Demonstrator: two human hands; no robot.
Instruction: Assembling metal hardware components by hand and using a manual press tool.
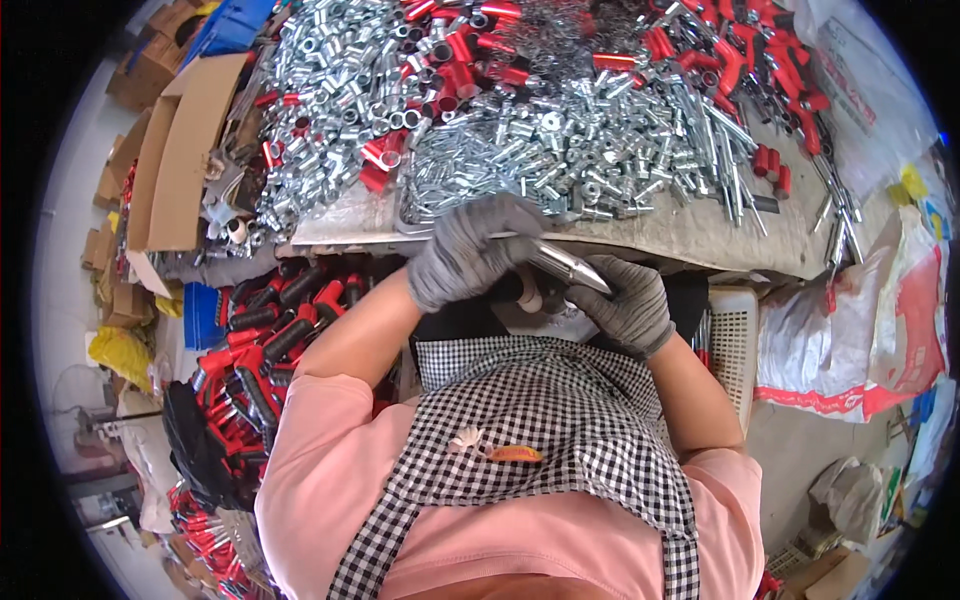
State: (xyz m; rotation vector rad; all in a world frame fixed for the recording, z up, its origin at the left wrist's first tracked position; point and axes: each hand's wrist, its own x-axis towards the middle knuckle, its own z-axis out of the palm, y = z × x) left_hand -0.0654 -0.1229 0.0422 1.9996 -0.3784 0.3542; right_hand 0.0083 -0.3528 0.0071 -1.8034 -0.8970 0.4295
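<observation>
A shiny silver metal tube (568, 266) slants between my two gloved hands, just off the near edge of the workbench. My left hand (470, 250), in a grey glove, is closed around its upper left end, where a thin bit of metal shows between the fingers. At the tube's lower right end, my right hand (628, 305) grips with thumb and fingers. The glove hides that end. Right beyond my left hand lies a heap of small silver metal fittings and pins (480, 150).
Silver sleeves (335, 120), red tubes (455, 80) and red handles (735, 60) cover the bench (640, 245). Red-and-black tools (265, 340) fill the space below left. A cream plastic basket (735, 350) and a white-and-red sack (840, 330) stand at right; a cardboard box (190, 160) at left.
</observation>
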